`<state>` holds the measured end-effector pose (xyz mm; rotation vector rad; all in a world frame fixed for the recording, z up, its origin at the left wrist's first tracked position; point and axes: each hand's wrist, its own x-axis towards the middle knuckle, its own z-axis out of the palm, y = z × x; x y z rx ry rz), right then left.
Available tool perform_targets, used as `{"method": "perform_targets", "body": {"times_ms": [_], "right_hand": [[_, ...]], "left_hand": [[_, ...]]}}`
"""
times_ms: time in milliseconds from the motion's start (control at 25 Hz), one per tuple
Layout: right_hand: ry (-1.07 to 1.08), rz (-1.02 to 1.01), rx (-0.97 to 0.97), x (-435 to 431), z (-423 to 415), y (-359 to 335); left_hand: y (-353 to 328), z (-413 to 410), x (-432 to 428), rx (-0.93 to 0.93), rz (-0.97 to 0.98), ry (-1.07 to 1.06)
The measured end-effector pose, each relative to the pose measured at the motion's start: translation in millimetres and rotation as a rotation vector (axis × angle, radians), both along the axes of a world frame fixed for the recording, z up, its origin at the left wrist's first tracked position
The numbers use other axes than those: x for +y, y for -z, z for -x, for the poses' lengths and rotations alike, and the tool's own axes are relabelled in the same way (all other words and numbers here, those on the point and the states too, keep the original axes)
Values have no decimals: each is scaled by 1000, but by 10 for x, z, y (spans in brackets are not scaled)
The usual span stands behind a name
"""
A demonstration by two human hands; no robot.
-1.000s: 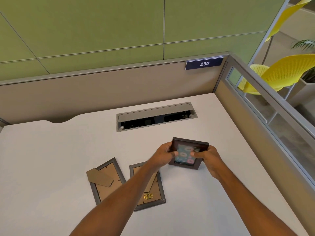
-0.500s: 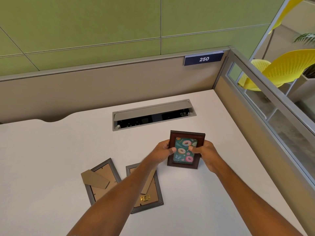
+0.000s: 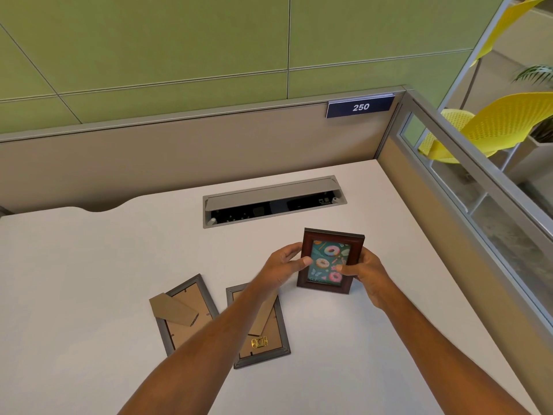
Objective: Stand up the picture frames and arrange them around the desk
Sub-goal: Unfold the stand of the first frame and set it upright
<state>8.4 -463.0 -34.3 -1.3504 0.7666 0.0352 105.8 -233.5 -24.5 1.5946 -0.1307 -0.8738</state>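
On the white desk (image 3: 89, 265) two grey frames (image 3: 184, 313) lie face down at the left, near the brown frame (image 3: 330, 260). The left hand (image 3: 284, 265) and right hand (image 3: 366, 271) close their fingers on its side edges, thumbs on the glass, holding it nearly upright. It looks light and stiff, but the glass is probably fragile and slippery, so the wooden edges are the better place to hold.

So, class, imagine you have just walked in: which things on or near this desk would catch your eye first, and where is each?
First, the dark wooden frame with a bright doughnut picture, held upright between the left hand and right hand right of the desk's middle. Next, two grey frames lying face down at front centre, cardboard backs showing. Beyond the glass partition on the right, yellow chairs stand out.
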Motion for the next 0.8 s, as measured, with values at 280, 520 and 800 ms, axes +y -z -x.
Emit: {"method": "perform_targets", "body": {"times_ms": [280, 520, 800], "right_hand": [[204, 122, 201, 298, 464, 235], [168, 214, 301, 979, 763, 278], [-154, 331, 285, 1707, 770, 233]], "left_hand": [[87, 269, 513, -19, -94, -311], [76, 631, 1125, 1, -161, -486], [132, 1193, 1650, -48, -341, -559]]}}
